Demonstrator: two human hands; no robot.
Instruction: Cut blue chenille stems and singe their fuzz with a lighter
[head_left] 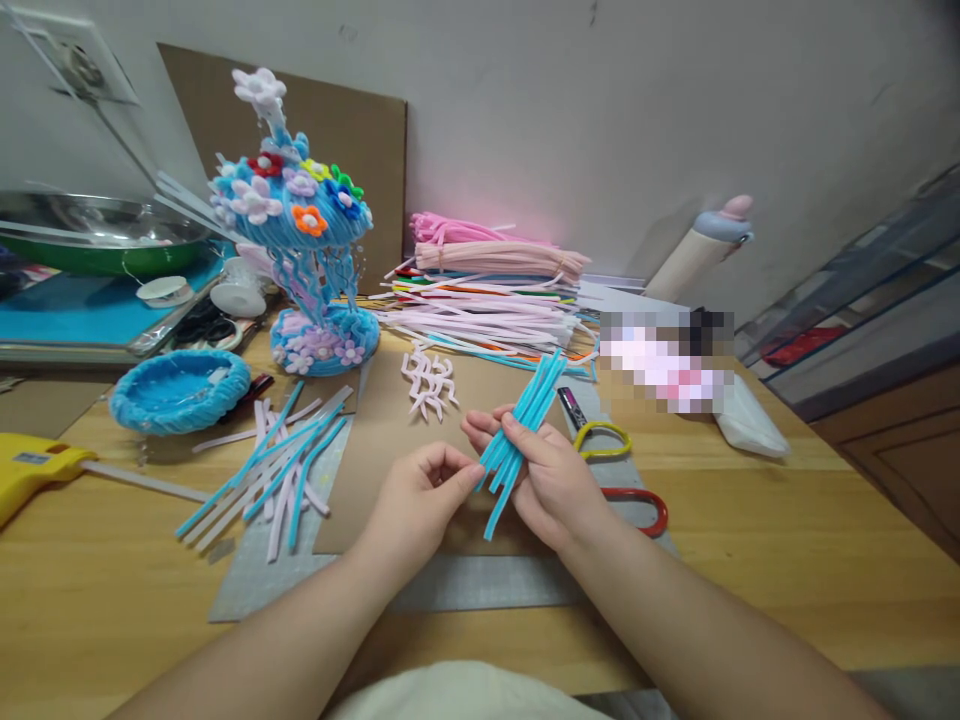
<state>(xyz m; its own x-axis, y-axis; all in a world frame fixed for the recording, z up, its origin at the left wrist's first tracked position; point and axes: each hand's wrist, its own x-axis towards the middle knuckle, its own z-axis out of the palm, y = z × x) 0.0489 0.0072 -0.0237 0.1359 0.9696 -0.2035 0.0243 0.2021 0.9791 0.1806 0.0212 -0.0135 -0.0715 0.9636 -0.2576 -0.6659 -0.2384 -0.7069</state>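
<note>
Pale grey wall with a socket behind a light wooden table.

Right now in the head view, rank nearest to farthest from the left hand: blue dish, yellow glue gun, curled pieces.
1. Curled pieces: just beyond the left hand.
2. Blue dish: to the left.
3. Yellow glue gun: far left edge.

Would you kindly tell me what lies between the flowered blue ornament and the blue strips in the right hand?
In the head view, small curled pale pieces lie on the brown cardboard between the ornament and the strips.
</note>
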